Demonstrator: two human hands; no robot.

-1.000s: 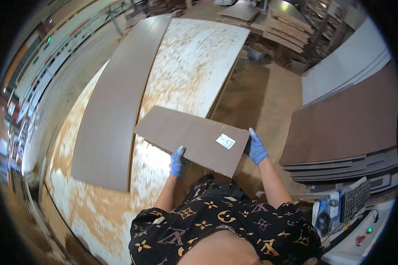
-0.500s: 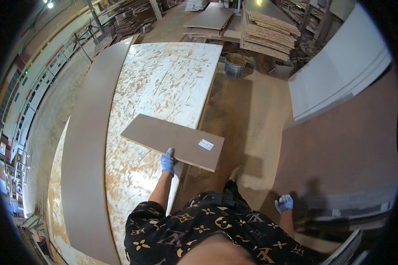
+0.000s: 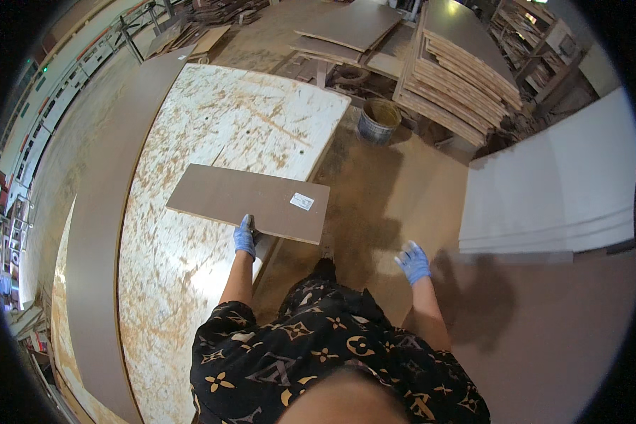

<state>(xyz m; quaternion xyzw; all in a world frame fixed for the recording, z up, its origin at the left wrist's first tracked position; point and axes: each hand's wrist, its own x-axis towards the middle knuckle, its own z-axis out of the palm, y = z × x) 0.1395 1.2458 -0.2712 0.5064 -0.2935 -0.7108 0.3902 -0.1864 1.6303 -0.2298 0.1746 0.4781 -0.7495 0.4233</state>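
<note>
A brown rectangular board with a small white label is held by its near edge in my left hand. The thumb of the blue-and-grey glove lies on its top face and the fingers are hidden beneath. The board is over the right part of a white, scuffed table, its right end jutting past the table's edge. My right hand, gloved alike, hangs over the floor to the right, fingers spread, with nothing in it.
A long brown panel lies along the table's left side. Beyond the table's far right corner stands a bucket. A stack of boards rises behind it. White panels and a large brown surface are on the right.
My right hand has come up and forward from low on the right, its fingers spreading. The view has turned right; my left hand still holds the board.
</note>
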